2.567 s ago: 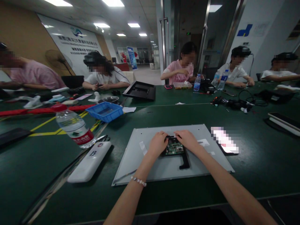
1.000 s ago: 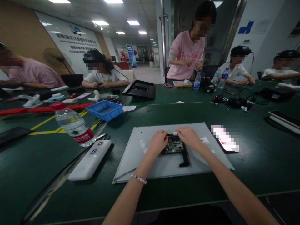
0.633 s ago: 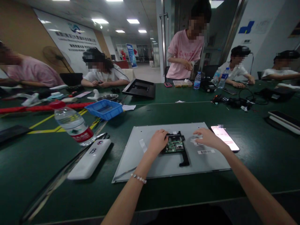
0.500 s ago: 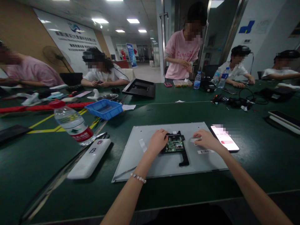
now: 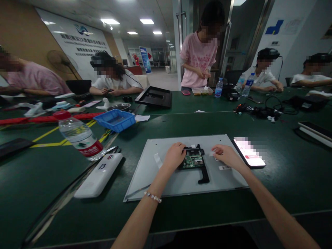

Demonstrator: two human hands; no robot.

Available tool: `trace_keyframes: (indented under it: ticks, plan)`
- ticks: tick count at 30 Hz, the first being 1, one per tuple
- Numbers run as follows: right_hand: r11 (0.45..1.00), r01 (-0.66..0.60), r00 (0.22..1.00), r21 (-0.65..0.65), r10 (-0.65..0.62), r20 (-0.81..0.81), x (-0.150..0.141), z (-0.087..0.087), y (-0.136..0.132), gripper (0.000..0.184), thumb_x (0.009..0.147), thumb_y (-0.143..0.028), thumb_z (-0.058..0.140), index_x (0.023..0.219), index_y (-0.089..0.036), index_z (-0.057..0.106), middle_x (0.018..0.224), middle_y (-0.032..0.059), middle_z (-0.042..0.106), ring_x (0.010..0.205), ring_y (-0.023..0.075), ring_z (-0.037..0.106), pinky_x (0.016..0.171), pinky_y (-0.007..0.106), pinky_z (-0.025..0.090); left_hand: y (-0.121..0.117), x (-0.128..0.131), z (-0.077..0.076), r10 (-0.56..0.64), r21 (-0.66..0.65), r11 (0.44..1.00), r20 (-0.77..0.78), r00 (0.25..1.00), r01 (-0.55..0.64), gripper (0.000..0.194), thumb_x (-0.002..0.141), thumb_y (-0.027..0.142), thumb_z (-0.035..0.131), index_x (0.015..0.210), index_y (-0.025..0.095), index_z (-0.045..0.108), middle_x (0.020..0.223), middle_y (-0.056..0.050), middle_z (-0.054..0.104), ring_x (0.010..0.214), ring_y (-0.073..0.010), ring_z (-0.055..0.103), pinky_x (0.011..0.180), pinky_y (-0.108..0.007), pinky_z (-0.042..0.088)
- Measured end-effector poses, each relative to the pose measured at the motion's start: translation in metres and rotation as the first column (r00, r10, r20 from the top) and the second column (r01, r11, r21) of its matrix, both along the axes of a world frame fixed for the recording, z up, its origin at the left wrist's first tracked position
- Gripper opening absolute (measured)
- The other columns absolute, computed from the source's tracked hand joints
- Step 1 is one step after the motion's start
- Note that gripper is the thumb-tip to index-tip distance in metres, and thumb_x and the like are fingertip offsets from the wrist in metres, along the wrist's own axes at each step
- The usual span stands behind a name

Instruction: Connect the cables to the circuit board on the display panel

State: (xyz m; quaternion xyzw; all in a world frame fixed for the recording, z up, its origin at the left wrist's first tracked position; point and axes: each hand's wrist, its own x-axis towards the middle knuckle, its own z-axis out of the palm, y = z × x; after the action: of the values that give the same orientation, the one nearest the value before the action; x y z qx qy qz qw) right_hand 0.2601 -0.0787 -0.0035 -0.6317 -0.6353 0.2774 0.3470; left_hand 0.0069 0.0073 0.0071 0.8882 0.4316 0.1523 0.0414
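Note:
A grey flat display panel (image 5: 166, 186) lies back side up on the table before me. On its middle sits a black plastic bracket (image 5: 204, 174) with a green circuit board (image 5: 193, 160) in it. My left hand (image 5: 175, 155) is closed on the bracket's left edge, fingertips at its upper left corner. To the right of the board, my right hand (image 5: 224, 154) is just over the panel, fingers pinched on a small whitish strip that looks like tape (image 5: 212, 154). A translucent strip (image 5: 157, 160) is stuck left of my left hand, and a barcode label (image 5: 224, 168) lies below my right hand.
A lit phone (image 5: 250, 152) lies at the panel's right. Leftward are a white power bank (image 5: 100, 176), a water bottle (image 5: 80, 138) and a blue tray (image 5: 115, 121). A black monitor housing (image 5: 155, 98) lies farther back. Several people are around the table.
My right hand has shifted slightly left toward the board, with the whitish strip at its fingertips. My left hand stays on the bracket. The standing person's hands have lowered.

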Motion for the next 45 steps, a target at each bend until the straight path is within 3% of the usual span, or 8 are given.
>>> trace_keyframes:
  ticks: [8, 13, 16, 21, 26, 33, 38, 45]
  plan:
    - [0.987, -0.15, 0.963, -0.057, 0.133, -0.232, -0.014, -0.002, -0.001, 0.018, 0.078, -0.029, 0.06, 0.086, -0.017, 0.07, 0.084, 0.0049, 0.07, 0.072, 0.0158, 0.063, 0.066, 0.028, 0.049, -0.004, 0.001, 0.007, -0.027, 0.048, 0.999, 0.139, 0.99, 0.02, 0.03, 0.089, 0.012, 0.039, 0.109, 0.015, 0.061, 0.11, -0.009, 0.059, 0.102, -0.0199, 0.055, 0.094, -0.033, 0.042]
    - [0.978, -0.194, 0.953, -0.069, 0.171, -0.251, -0.019, -0.008, 0.0, 0.021, 0.078, -0.03, 0.059, 0.088, -0.016, 0.07, 0.079, 0.0039, 0.07, 0.064, 0.0134, 0.059, 0.059, 0.026, 0.047, -0.019, 0.008, 0.02, -0.265, 0.016, 0.963, 0.22, 0.939, 0.268, 0.033, 0.089, 0.008, 0.037, 0.112, 0.017, 0.059, 0.114, -0.007, 0.057, 0.109, -0.0176, 0.051, 0.098, -0.032, 0.04]
    - [0.979, -0.201, 0.949, -0.041, 0.184, -0.256, -0.019, -0.009, 0.0, 0.019, 0.078, -0.029, 0.06, 0.088, -0.016, 0.07, 0.082, 0.0042, 0.07, 0.071, 0.0147, 0.062, 0.068, 0.028, 0.049, -0.033, 0.013, 0.027, -0.4, -0.051, 0.909, 0.179, 0.899, 0.415, 0.029, 0.09, 0.015, 0.043, 0.115, 0.02, 0.058, 0.118, -0.007, 0.055, 0.113, -0.019, 0.048, 0.099, -0.035, 0.039]
    - [0.984, -0.177, 0.955, -0.018, 0.168, -0.243, -0.023, -0.01, -0.001, 0.015, 0.075, -0.027, 0.062, 0.083, -0.016, 0.069, 0.082, 0.0039, 0.071, 0.078, 0.0173, 0.065, 0.075, 0.03, 0.05, -0.047, 0.017, 0.032, -0.488, -0.099, 0.858, 0.144, 0.861, 0.504, 0.024, 0.09, 0.021, 0.048, 0.11, 0.023, 0.062, 0.115, -0.006, 0.055, 0.111, -0.0196, 0.05, 0.098, -0.037, 0.039]
    - [0.988, -0.152, 0.973, 0.019, 0.153, -0.172, -0.029, -0.01, -0.003, 0.013, 0.075, -0.025, 0.062, 0.083, -0.018, 0.069, 0.08, 0.0027, 0.071, 0.074, 0.0169, 0.065, 0.073, 0.03, 0.051, -0.048, 0.019, 0.032, -0.492, -0.104, 0.858, 0.12, 0.862, 0.504, 0.023, 0.088, 0.02, 0.05, 0.107, 0.022, 0.063, 0.113, -0.006, 0.056, 0.111, -0.0205, 0.05, 0.097, -0.037, 0.039]
    - [0.987, -0.114, 0.993, 0.117, 0.109, 0.053, -0.035, -0.009, -0.009, 0.014, 0.074, -0.02, 0.061, 0.085, -0.019, 0.069, 0.085, 0.0037, 0.068, 0.066, 0.015, 0.061, 0.063, 0.027, 0.047, -0.049, 0.018, 0.029, -0.495, -0.082, 0.861, 0.091, 0.864, 0.502, 0.019, 0.085, 0.022, 0.054, 0.102, 0.021, 0.064, 0.113, -0.007, 0.055, 0.11, -0.0215, 0.05, 0.098, -0.037, 0.038]
    - [0.985, -0.087, 0.996, 0.148, 0.081, 0.044, -0.035, -0.009, -0.01, 0.016, 0.076, -0.021, 0.058, 0.088, -0.019, 0.068, 0.089, 0.0044, 0.067, 0.066, 0.0143, 0.06, 0.066, 0.028, 0.047, -0.049, 0.018, 0.03, -0.485, -0.075, 0.866, 0.109, 0.868, 0.494, 0.025, 0.084, 0.025, 0.057, 0.109, 0.022, 0.062, 0.114, -0.006, 0.056, 0.111, -0.0212, 0.05, 0.1, -0.037, 0.037]
    - [0.989, -0.029, 1.0, 0.147, 0.029, 0.001, -0.03, -0.005, -0.006, 0.017, 0.079, -0.021, 0.053, 0.087, -0.02, 0.068, 0.09, 0.0036, 0.068, 0.072, 0.0161, 0.06, 0.071, 0.03, 0.048, -0.022, 0.019, 0.023, -0.28, 0.021, 0.96, 0.134, 0.951, 0.279, 0.024, 0.091, 0.021, 0.045, 0.108, 0.019, 0.062, 0.111, -0.007, 0.062, 0.107, -0.0201, 0.053, 0.096, -0.037, 0.04]
